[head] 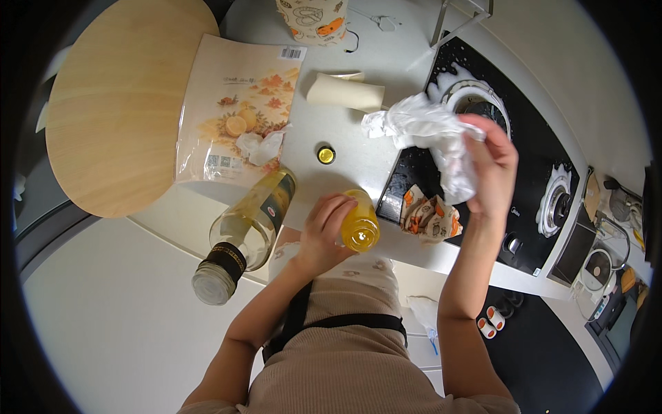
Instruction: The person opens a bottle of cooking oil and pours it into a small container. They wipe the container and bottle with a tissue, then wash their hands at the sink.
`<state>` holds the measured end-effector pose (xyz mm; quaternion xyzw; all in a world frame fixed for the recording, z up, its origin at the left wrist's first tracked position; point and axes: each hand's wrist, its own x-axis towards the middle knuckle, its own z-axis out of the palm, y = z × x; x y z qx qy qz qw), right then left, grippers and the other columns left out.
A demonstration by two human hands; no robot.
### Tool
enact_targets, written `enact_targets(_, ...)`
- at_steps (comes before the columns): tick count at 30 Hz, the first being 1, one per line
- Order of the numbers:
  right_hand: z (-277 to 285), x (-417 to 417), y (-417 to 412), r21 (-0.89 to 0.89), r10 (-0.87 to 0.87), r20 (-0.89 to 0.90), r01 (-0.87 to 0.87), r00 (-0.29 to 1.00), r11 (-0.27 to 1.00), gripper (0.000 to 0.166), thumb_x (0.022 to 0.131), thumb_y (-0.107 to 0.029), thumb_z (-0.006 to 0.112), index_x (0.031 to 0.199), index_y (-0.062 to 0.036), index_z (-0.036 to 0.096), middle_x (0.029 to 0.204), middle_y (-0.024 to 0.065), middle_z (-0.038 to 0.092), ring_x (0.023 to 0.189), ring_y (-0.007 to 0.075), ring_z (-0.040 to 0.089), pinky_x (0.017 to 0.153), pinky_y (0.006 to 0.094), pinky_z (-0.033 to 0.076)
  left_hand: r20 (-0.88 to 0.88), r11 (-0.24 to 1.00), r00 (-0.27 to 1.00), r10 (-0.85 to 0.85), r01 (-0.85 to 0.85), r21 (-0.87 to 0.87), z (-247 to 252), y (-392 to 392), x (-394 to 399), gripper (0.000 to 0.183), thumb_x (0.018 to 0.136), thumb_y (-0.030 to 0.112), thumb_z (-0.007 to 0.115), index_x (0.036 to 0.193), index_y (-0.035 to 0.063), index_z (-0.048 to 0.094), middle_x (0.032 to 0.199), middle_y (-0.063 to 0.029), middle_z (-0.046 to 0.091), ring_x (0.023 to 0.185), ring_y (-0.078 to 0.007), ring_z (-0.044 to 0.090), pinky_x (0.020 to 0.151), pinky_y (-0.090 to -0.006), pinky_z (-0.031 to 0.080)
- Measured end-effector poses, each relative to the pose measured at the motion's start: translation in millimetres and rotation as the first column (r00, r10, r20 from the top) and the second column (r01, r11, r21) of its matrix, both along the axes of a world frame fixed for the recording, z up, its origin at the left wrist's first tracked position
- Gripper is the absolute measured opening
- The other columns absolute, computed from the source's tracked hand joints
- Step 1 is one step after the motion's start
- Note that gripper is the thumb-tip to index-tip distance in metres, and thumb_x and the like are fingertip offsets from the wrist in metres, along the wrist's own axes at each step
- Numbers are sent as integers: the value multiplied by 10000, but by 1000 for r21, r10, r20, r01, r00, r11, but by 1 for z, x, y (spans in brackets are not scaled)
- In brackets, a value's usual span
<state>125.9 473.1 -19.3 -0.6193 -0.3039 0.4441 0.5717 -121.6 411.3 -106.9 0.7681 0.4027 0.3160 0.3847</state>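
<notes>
My left hand (321, 235) is wrapped around a small glass bottle of yellow liquid (362, 220) at the counter's front edge. Its mouth looks uncapped. My right hand (489, 160) grips a crumpled white tissue or cloth (439, 139) in the air over the black gas hob (522, 207); the tissue is blurred. A small round cap with a yellow inside (326, 154) rests on the counter beyond the bottle. To the left of my left hand stands a large clear glass bottle with a dark neck band (243, 233).
A flat printed package (240, 103) and a round wooden board (121, 103) lie at left. A curled cream sheet (345, 93) is on the grey counter (362, 57). White foam (548, 207) rings the burners. A crumpled patterned wrapper (429, 215) sits at the hob's front corner.
</notes>
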Motion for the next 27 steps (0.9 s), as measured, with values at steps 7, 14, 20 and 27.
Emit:
enact_targets(7, -10, 5, -52, -119, -181, -757, 140, 628, 983, 412, 800, 64, 511, 1211, 47, 514, 1047, 169, 612, 865, 227, 640, 817, 319, 537, 12, 997, 999, -37, 38, -61, 3, 3, -2, 727, 564, 143, 819, 1197, -8, 496, 1160, -174, 543, 1054, -374, 533, 881, -437, 463)
enact_targets(14, -95, -68, -87, -223, 157, 212, -109, 965, 969, 422, 749, 59, 639, 1166, 26, 581, 1016, 124, 577, 919, 198, 562, 770, 318, 486, 66, 998, 997, 51, -49, -29, -14, -10, 2, 805, 590, 102, 823, 1255, 1, 381, 1180, -209, 528, 1064, -403, 525, 904, -457, 446)
enact_targets(20, -63, -62, -67, -288, 423, 836, -377, 348, 880, 273, 639, 3, 680, 905, 44, 634, 1213, 167, 485, 1149, 364, 446, 918, 437, 417, 99, 995, 993, 59, -67, 72, -36, -14, 6, 770, 606, 96, 828, 1234, -14, 396, 1195, -224, 528, 1088, -403, 530, 923, -457, 448)
enact_targets(27, -93, -51, -64, -191, 465, 670, -471, 579, 861, 202, 723, 19, 621, 916, 33, 566, 1242, 172, 505, 1160, 338, 493, 961, 392, 427, 75, 998, 997, 5, -9, 54, -22, -7, 1, 730, 618, 107, 807, 1214, -24, 407, 1215, -214, 531, 1091, -421, 528, 926, -473, 451)
